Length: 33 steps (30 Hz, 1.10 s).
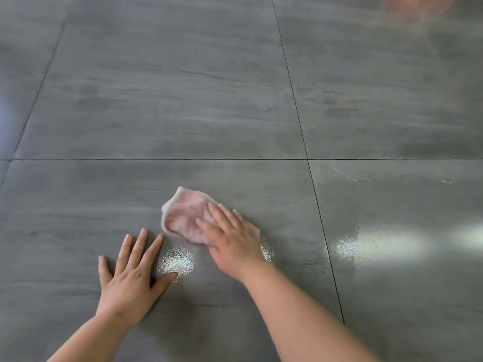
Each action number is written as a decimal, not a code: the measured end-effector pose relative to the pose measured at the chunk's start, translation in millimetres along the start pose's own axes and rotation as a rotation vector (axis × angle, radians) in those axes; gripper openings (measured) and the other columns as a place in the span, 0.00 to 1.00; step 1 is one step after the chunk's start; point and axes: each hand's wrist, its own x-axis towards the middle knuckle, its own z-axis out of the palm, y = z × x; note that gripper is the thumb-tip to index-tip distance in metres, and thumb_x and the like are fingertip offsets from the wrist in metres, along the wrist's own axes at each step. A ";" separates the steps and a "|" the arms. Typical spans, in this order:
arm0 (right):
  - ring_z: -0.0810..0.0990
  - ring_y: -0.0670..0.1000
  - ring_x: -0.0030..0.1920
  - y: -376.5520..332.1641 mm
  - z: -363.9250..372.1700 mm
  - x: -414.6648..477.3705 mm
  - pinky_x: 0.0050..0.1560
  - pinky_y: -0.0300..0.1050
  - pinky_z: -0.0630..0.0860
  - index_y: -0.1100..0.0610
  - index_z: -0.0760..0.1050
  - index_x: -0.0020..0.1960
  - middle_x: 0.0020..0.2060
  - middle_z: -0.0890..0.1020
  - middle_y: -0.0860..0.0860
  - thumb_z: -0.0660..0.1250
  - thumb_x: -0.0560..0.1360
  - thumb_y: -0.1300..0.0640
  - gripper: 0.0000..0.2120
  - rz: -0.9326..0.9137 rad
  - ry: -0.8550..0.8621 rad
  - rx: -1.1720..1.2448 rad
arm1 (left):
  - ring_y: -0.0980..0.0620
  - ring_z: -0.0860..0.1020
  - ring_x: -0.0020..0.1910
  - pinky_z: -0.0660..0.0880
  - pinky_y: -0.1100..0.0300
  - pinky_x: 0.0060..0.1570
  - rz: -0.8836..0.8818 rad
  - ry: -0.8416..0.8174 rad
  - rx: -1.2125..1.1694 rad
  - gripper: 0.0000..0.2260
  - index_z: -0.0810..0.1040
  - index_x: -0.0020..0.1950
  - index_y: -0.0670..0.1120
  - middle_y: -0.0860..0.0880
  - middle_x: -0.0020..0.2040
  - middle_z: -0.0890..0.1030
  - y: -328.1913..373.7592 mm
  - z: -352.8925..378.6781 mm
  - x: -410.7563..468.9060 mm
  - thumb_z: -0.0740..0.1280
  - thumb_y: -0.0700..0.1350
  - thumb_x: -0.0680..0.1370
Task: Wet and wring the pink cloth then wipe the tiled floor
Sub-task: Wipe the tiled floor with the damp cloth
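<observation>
A: Where is the pink cloth (187, 216)?

B: On the tiled floor (167, 105), bunched into a loose wad on the near grey tile (78, 194), a little left of the dark joint (317, 199) that runs away from the camera. Its pale edge curls up at the far left corner.

A: Who has it?

B: The right hand (230, 239) lies on its near right part, palm down. The fingers are straight and fairly close together, pressing the cloth flat against the floor rather than curling round it. A bit of cloth peeks out to the right of the hand.

A: And the other hand?

B: The left hand (130, 278) rests flat on the same tile, just beside the cloth on the near left, not touching it. Its fingers are straight and spread wide, thumb pointing toward the right hand, holding nothing.

A: What does the floor look like?

B: Large grey tiles with darker streaks and thin dark joints. A round shiny patch (176, 261) of reflected light sits between the two hands, beside the left thumb. Broader bright patches (379, 242) lie on the tile to the right (405, 296), which also carries a few thin white marks (362, 180) near its far edge.

A: Anything else?

B: A blurred pinkish smear (415, 9) in the far right corner; I cannot tell what it is.
</observation>
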 end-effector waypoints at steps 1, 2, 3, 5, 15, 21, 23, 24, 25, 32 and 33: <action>0.82 0.54 0.54 17.6 -3.3 0.4 0.48 0.52 0.79 0.46 0.78 0.55 0.55 0.82 0.52 0.53 0.66 0.50 0.23 0.040 0.031 -0.010 | 0.54 0.43 0.75 0.41 0.44 0.71 0.022 0.010 0.006 0.51 0.53 0.73 0.56 0.53 0.76 0.48 -5.3 1.3 -0.9 0.36 0.77 0.54; 0.81 0.58 0.55 35.6 -10.1 -0.3 0.49 0.53 0.79 0.49 0.76 0.57 0.57 0.81 0.55 0.53 0.68 0.52 0.22 0.110 0.062 0.002 | 0.55 0.44 0.74 0.42 0.45 0.71 0.038 0.017 0.006 0.55 0.53 0.73 0.56 0.53 0.76 0.50 -10.6 3.1 -1.2 0.32 0.79 0.52; 0.78 0.61 0.59 53.4 -15.5 -0.5 0.53 0.54 0.77 0.52 0.73 0.61 0.61 0.77 0.59 0.53 0.71 0.53 0.21 0.199 0.128 0.020 | 0.55 0.45 0.74 0.43 0.45 0.71 0.044 0.023 0.003 0.57 0.55 0.73 0.55 0.53 0.76 0.51 -14.8 4.8 -0.8 0.28 0.80 0.51; 0.62 0.60 0.71 77.9 -25.5 -1.9 0.68 0.48 0.62 0.53 0.62 0.71 0.74 0.60 0.57 0.52 0.77 0.54 0.22 0.410 0.178 0.037 | 0.55 0.48 0.74 0.47 0.43 0.70 0.058 0.023 0.017 0.54 0.59 0.72 0.55 0.51 0.75 0.57 -21.5 8.8 1.7 0.28 0.79 0.55; 0.71 0.55 0.61 -27.1 14.5 -17.3 0.61 0.49 0.70 0.48 0.66 0.59 0.58 0.81 0.55 0.55 0.65 0.50 0.22 0.064 0.138 0.043 | 0.48 0.63 0.62 0.55 0.48 0.54 0.071 -0.047 0.089 0.33 0.70 0.61 0.49 0.43 0.60 0.80 -24.6 5.4 1.8 0.38 0.68 0.73; 0.74 0.55 0.58 32.8 4.8 -25.4 0.48 0.50 0.79 0.50 0.68 0.58 0.56 0.82 0.56 0.55 0.65 0.51 0.21 0.197 0.180 -0.023 | 0.50 0.63 0.62 0.56 0.48 0.55 0.071 0.013 0.113 0.36 0.71 0.60 0.47 0.44 0.60 0.80 -36.4 6.6 -0.3 0.37 0.69 0.72; 0.79 0.62 0.54 54.9 -6.7 -30.4 0.44 0.56 0.80 0.54 0.71 0.59 0.58 0.79 0.61 0.56 0.68 0.54 0.21 0.399 0.244 0.036 | 0.53 0.60 0.68 0.53 0.48 0.60 0.043 0.041 0.049 0.45 0.72 0.63 0.46 0.44 0.66 0.75 -42.6 4.9 -3.4 0.35 0.74 0.67; 0.77 0.65 0.58 61.1 -11.1 -31.0 0.51 0.57 0.77 0.56 0.71 0.63 0.63 0.75 0.62 0.58 0.71 0.56 0.21 0.498 0.297 0.061 | 0.56 0.55 0.72 0.50 0.49 0.64 0.018 0.064 0.017 0.51 0.69 0.66 0.46 0.46 0.70 0.69 -45.1 5.3 -3.8 0.32 0.77 0.61; 0.70 0.65 0.65 62.1 -12.1 -29.2 0.61 0.56 0.71 0.57 0.68 0.68 0.69 0.68 0.62 0.59 0.73 0.58 0.22 0.630 0.323 0.110 | 0.59 0.50 0.73 0.46 0.49 0.67 -0.005 0.076 0.002 0.56 0.65 0.70 0.48 0.49 0.74 0.62 -46.4 5.6 -4.4 0.29 0.79 0.55; 0.79 0.60 0.53 -24.4 20.6 -31.9 0.44 0.47 0.80 0.50 0.68 0.56 0.53 0.83 0.55 0.59 0.61 0.54 0.23 0.257 0.166 0.054 | 0.62 0.39 0.68 0.41 0.47 0.71 -0.062 0.029 0.009 0.63 0.53 0.74 0.51 0.54 0.76 0.48 -40.4 -2.0 -8.7 0.25 0.79 0.46; 0.75 0.56 0.55 -37.4 23.6 -36.5 0.50 0.45 0.77 0.47 0.67 0.55 0.53 0.83 0.52 0.55 0.61 0.53 0.22 0.122 0.105 0.027 | 0.61 0.39 0.70 0.40 0.47 0.71 -0.057 0.013 0.002 0.59 0.53 0.74 0.51 0.54 0.76 0.47 -38.4 -5.1 -9.4 0.28 0.80 0.50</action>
